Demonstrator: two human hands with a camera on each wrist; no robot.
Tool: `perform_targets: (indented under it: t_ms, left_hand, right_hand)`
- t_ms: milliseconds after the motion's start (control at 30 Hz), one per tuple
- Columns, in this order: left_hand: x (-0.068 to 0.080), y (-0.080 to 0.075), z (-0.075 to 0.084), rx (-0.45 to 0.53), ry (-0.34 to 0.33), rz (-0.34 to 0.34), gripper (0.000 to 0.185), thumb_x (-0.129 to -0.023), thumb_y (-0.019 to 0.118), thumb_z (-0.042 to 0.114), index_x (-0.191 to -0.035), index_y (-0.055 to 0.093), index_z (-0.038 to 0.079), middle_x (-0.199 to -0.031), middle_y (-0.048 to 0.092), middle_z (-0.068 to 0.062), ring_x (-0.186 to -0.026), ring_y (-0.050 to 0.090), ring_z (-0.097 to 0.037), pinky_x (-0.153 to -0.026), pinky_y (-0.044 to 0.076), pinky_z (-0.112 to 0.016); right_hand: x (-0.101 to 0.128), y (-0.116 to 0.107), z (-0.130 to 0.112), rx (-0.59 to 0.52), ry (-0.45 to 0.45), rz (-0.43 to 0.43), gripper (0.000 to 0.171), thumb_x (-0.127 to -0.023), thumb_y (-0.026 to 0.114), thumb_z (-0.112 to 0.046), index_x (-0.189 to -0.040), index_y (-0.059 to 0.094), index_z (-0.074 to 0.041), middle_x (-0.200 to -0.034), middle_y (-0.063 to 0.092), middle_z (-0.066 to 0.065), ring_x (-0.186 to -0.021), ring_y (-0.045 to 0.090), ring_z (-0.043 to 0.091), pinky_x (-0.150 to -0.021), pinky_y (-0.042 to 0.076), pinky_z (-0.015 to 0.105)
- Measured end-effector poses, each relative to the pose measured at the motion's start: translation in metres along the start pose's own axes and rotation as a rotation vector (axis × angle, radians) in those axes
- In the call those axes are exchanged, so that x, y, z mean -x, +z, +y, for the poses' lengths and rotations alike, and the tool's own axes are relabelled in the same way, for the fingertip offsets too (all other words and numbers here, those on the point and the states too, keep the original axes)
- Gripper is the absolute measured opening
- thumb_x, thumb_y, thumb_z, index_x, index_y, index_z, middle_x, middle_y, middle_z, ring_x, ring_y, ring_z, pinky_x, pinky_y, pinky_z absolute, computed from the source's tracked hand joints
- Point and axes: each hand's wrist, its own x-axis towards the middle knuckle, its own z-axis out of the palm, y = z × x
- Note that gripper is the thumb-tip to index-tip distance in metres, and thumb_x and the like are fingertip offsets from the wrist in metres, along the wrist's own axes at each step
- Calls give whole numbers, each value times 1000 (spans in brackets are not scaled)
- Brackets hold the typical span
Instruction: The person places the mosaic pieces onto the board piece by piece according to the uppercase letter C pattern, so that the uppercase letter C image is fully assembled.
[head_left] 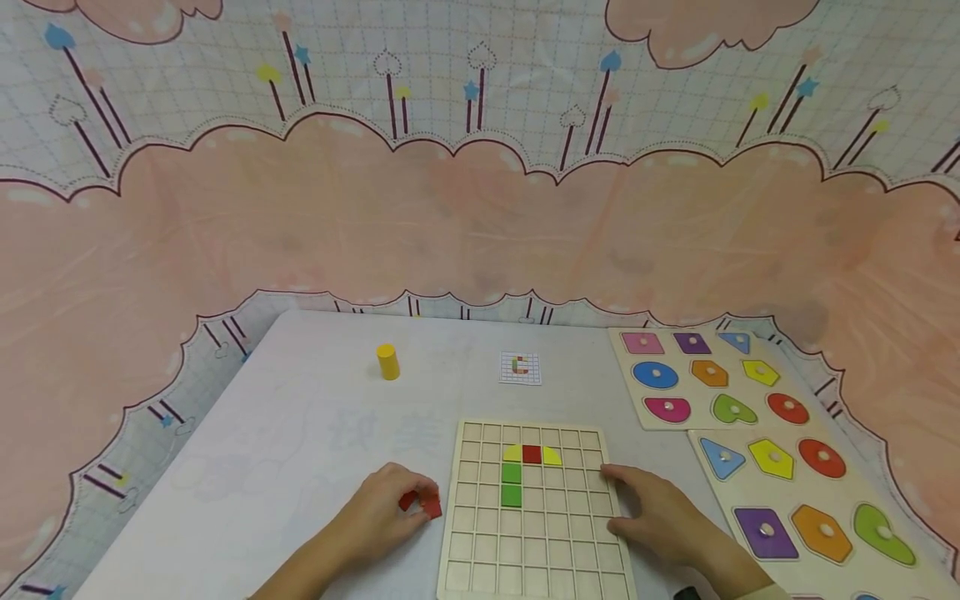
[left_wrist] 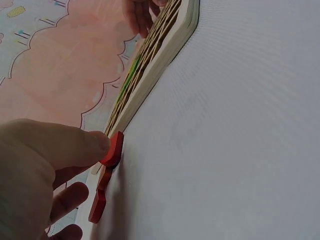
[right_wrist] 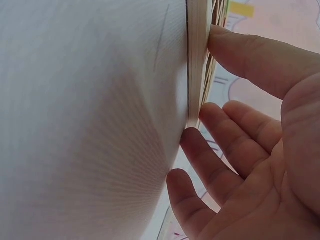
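A pale bench carries a wooden grid board near the front edge, with two small red pieces just to its left. Farther back stand a yellow cylinder and a small pattern card, well apart. Along the right side lie two shape puzzle boards, one behind the other
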Motion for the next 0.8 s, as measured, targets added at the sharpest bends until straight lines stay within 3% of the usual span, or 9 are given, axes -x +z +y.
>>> perform_targets:
  t_ms: [233,433,800]
  left_hand:
    - [6,0,-4,26,53,-3,28,-83,77,5,-109,74,15,-99,63,18,-91,51,-5,-80,47,-28]
    - [6,0,-4,39,44,-17,32,-83,75,0,-111,73,15,-103,63,15,-94,52,-7,-80,48,-28]
    - [5,2,-3,11,33,-44,27,-85,76,5,-110,72,15,-102,61,17,-95,50,-6,-81,47,-29]
  right_hand:
    - [1,0,0,1,0,1,66,-76,85,-18,-136,59,-7,-139,57,13,-133,45,42,-107,33,61]
    - [1,0,0,-7,-6,0,67,-77,85,-19,-137,58,-6,-139,57,13,-134,45,42,-108,32,61]
    - [1,-1,1,-4,-14,-7,68,-77,85,-22,-138,57,-6,-140,56,14,-134,44,43,-108,32,61]
